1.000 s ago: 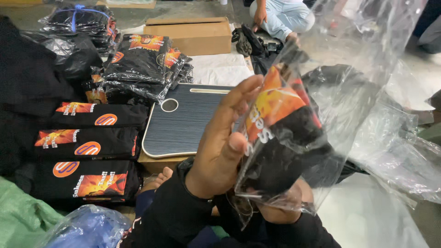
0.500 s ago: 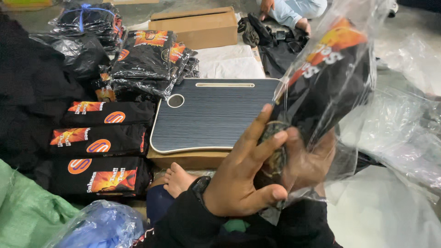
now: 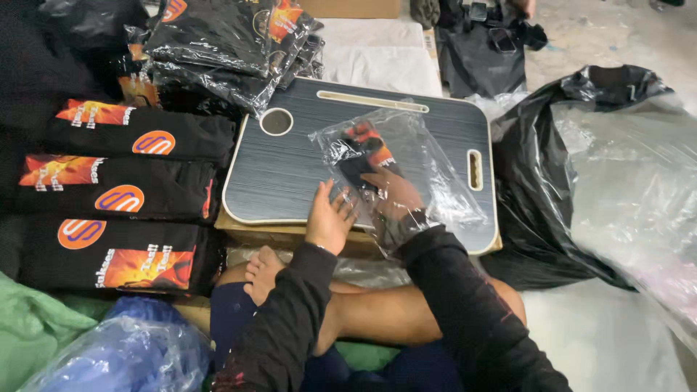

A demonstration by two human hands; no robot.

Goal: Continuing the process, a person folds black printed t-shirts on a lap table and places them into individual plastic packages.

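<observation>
On the dark grey lap-tray worktop [image 3: 290,167] lies a clear plastic bag [image 3: 428,167] holding a folded black garment with orange print [image 3: 363,156] (well inside the edges). Right hand [image 3: 392,196] is pushed inside the bag, fingers spread; left hand [image 3: 330,218] rests open at the near rim, bare tray to its left.

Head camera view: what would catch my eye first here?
The clear plastic bag holding a folded black and orange garment lies on the grey lap tray, with the right hand inside it and the left hand beside it. At left, three folded black garments lie in a row.
</observation>
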